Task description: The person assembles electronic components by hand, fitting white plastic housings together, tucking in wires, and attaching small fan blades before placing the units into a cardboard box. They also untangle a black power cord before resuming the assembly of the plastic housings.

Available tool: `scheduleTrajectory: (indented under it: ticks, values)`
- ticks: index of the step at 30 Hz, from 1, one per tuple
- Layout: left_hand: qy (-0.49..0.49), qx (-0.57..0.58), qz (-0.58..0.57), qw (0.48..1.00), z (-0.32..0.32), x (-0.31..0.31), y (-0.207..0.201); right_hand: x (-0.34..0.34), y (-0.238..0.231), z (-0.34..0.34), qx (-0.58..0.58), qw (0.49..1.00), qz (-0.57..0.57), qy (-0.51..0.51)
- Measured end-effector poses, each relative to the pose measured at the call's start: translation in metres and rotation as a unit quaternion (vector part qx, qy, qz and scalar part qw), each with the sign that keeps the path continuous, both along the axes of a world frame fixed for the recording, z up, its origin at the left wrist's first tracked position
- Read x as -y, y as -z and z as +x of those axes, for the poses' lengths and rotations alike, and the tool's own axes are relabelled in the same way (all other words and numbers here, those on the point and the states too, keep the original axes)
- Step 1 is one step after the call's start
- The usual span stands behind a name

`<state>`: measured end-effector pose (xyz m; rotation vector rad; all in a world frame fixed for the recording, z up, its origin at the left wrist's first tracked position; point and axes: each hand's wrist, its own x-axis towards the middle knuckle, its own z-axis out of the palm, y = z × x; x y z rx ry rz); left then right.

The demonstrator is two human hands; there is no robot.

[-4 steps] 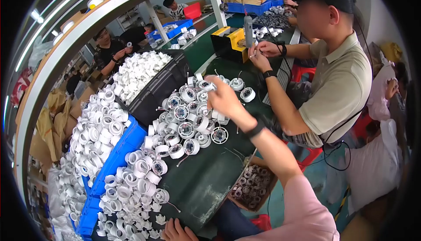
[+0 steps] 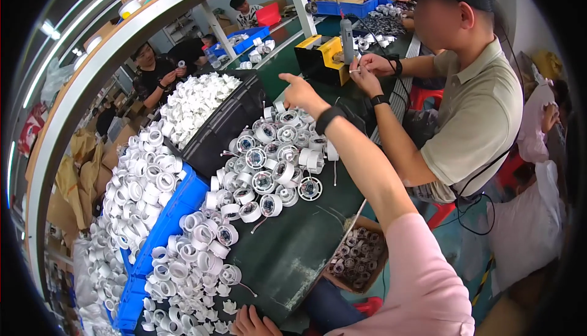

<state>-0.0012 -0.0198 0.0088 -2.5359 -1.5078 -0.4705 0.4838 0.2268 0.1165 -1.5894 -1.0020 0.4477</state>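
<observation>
My right hand [image 2: 301, 93] is stretched out over the far end of a pile of white round parts with wires [image 2: 275, 165] on the dark green table [image 2: 293, 256]. Its index finger points left and its back faces me, so whatever is in the palm is hidden. A black band [image 2: 331, 119] sits on that wrist and a pink sleeve covers the upper arm. My left hand [image 2: 252, 322] rests at the table's near edge with its fingers spread, beside loose white ring parts [image 2: 195, 262], holding nothing.
A person in an olive shirt [image 2: 477, 116] at the right handles a small part by a yellow and black machine [image 2: 321, 58]. A black bin [image 2: 223, 125] and blue bins [image 2: 171, 214] brim with white parts. A cardboard box [image 2: 358, 256] of parts stands below the table edge. More people work across the bench.
My right hand has lifted off the pile and moved away from me, toward the far end of the table.
</observation>
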Motion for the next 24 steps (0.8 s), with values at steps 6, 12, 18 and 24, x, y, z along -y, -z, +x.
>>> scheduleTrajectory:
  ticks: [6, 12, 18, 24]
  values:
    - [-0.007, -0.008, 0.002, 1.0, 0.002, 0.0, -0.004, -0.069, 0.002, 0.021, -0.011, 0.997, -0.061, 0.036]
    - [-0.008, -0.001, -0.006, 1.0, 0.005, 0.0, -0.005, -0.09, 0.007, 0.033, -0.012, 0.997, -0.045, 0.065]
    - [-0.003, 0.005, 0.005, 1.0, 0.001, 0.001, -0.004, -0.082, -0.001, 0.023, 0.002, 0.992, -0.103, 0.07]
    - [0.004, -0.013, 0.008, 1.0, -0.007, -0.005, 0.006, -0.049, 0.003, 0.002, 0.021, 0.998, -0.064, -0.004]
